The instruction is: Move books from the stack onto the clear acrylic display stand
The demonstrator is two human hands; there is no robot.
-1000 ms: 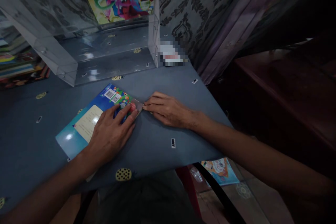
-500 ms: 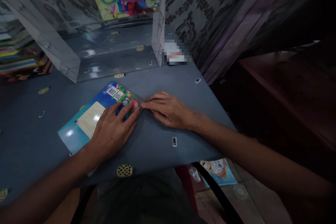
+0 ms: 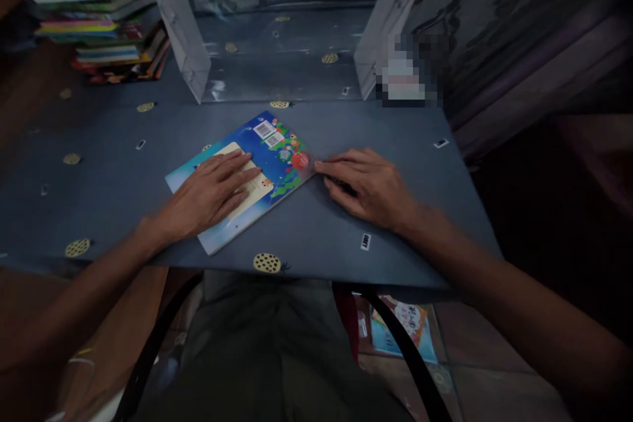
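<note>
Blue book (image 3: 270, 159) lies under left grip (image 3: 210, 188), corner (image 3: 310, 166) at right grip (image 3: 373, 184).

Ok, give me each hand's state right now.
Left hand: open, palm down on the blue paperback.
Right hand: bent, at the paperback's right corner; whether it pinches it cannot be told.

Bare tablecloth (image 3: 106, 184) leaves passage left of the picture book (image 3: 264, 153) and right of the right hand (image 3: 368, 188). Behind the book, the acrylic stand (image 3: 185, 33) leaves only a narrow gap; stacked books (image 3: 109, 30) block the far left.
</note>
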